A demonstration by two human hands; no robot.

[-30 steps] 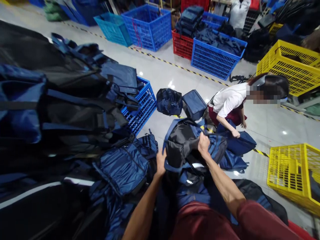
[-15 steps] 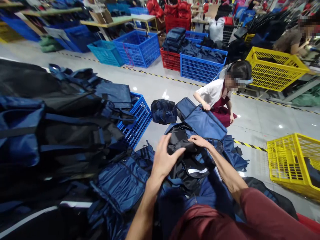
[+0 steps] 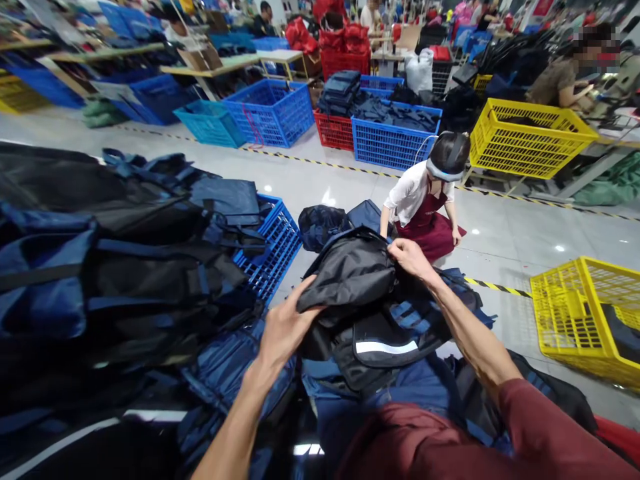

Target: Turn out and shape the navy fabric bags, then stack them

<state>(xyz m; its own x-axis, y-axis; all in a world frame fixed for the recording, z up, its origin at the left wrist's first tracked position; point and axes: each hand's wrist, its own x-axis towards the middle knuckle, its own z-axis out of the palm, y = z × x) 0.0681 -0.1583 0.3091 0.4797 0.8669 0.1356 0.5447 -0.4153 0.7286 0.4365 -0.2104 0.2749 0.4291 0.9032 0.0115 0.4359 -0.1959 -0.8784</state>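
A black-and-navy backpack [image 3: 353,277] lies across my lap, its black fabric spread and bulging between my hands. My left hand [image 3: 289,321] grips the left edge of this fabric, thumb below and fingers partly hidden behind it. At the upper right edge, my right hand [image 3: 410,259] pinches the fabric. Nearer my body is a black flap [image 3: 383,353] with a pale reflective strip. A dark blue bundle [image 3: 323,227] sits on the floor just beyond the backpack.
Many navy and black bags [image 3: 145,280] are heaped on my left, against a blue crate [image 3: 280,250]. A co-worker [image 3: 425,200] in a maroon apron crouches ahead. A yellow crate [image 3: 565,313] stands at right. Striped tape [image 3: 325,160] crosses the floor; more crates line the far side.
My hands have moved apart, left hand leftward, right hand slightly up, and the black fabric is now spread wide between them. The co-worker's blue panel is now mostly hidden behind the backpack.
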